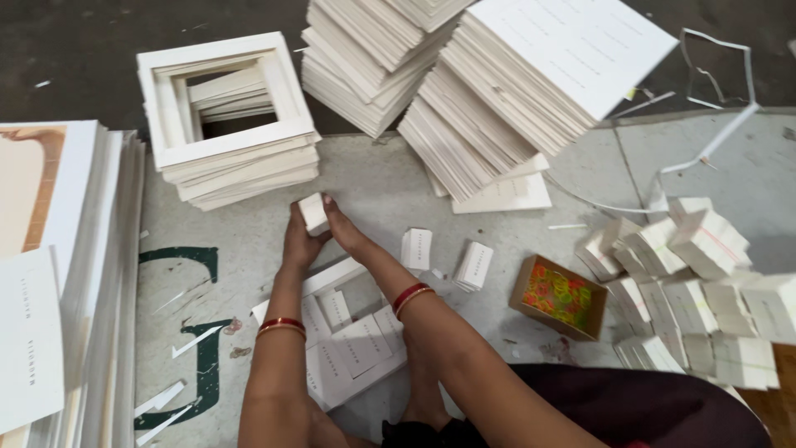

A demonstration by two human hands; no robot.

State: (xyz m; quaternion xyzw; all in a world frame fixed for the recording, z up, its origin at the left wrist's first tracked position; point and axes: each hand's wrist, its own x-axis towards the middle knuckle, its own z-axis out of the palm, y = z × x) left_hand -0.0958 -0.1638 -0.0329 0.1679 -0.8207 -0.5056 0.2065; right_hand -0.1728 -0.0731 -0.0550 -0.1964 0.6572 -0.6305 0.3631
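Observation:
Both my hands meet at the centre of the head view around a small bundle of white cards [313,212]. My left hand [297,242] grips it from the left and below, my right hand [342,229] from the right. Each wrist wears red and gold bangles. Just below my forearms lies a white square frame [352,340] with several small cards lying in and on it. Two more small card bundles [417,248] [474,265] lie on the floor to the right of my hands.
A stack of white square frames [228,124] stands at upper left. Tall leaning stacks of white sheets [497,91] fill the top. A small brown box of coloured rubber bands [558,296] and a heap of banded card bundles [696,282] lie right. Large sheets [58,274] are stacked left.

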